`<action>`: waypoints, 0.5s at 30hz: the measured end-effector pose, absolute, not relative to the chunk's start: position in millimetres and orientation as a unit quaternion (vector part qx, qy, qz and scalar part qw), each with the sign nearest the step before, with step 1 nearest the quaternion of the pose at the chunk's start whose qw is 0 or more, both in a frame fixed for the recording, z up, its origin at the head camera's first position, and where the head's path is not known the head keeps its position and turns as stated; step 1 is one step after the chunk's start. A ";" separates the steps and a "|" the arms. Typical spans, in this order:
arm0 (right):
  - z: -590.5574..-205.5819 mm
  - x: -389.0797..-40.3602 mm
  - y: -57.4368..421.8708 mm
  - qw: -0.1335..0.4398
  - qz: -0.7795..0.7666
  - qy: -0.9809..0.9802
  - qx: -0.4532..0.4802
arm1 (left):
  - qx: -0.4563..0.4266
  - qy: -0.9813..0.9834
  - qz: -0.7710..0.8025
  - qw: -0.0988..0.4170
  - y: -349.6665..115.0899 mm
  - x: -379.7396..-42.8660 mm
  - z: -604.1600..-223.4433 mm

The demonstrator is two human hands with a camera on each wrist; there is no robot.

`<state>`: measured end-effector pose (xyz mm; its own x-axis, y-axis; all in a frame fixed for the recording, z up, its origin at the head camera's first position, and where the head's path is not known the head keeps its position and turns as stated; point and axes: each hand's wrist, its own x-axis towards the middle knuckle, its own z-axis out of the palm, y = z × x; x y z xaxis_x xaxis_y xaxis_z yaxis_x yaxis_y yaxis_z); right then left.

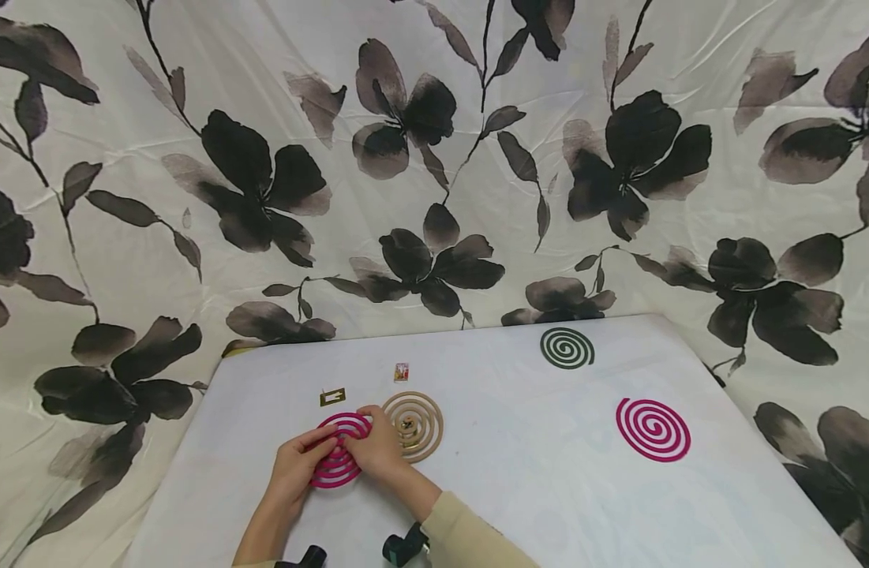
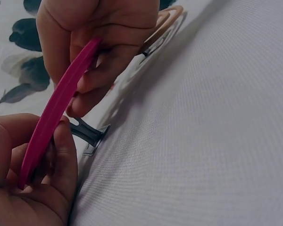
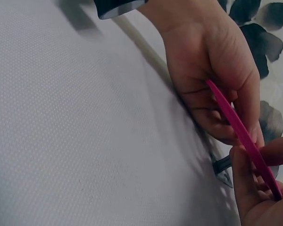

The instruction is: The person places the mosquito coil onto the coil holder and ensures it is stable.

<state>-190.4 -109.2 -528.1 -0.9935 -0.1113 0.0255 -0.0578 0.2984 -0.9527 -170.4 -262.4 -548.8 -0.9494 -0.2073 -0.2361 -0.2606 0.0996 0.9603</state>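
A pink mosquito coil (image 1: 335,473) is held up off the table, seen edge-on in both wrist views. My left hand (image 1: 292,467) grips its left side, with the thumb over the face and fingers beneath. On the opposite side, my right hand (image 1: 379,446) pinches the same coil, thumb near its middle. The two hands' fingertips come close together in the left wrist view. Just beyond the coil lies a small metal coil stand (image 1: 332,396), its tab raised in the left wrist view (image 2: 87,133). A tan coil (image 1: 434,438) lies right beside my right hand, with a small metal piece at its centre.
A small red and yellow packet (image 1: 402,371) lies behind the tan coil. Farther right on the white table (image 1: 519,473) are a dark green coil (image 1: 567,348) and another pink coil (image 1: 653,430). Floral cloth (image 1: 406,197) hangs behind the table.
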 end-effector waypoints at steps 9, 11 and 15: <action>-530.5 -191.0 -107.8 0.035 -0.604 0.795 -0.045 | -0.153 0.747 0.646 0.026 -263.3 -173.4 -549.1; -531.3 -191.1 -107.3 0.039 -0.610 0.790 -0.043 | -0.152 0.747 0.646 0.025 -262.6 -173.4 -549.2; -532.2 -191.8 -105.7 0.052 -0.623 0.779 -0.039 | -0.152 0.748 0.646 0.024 -261.0 -173.2 -548.4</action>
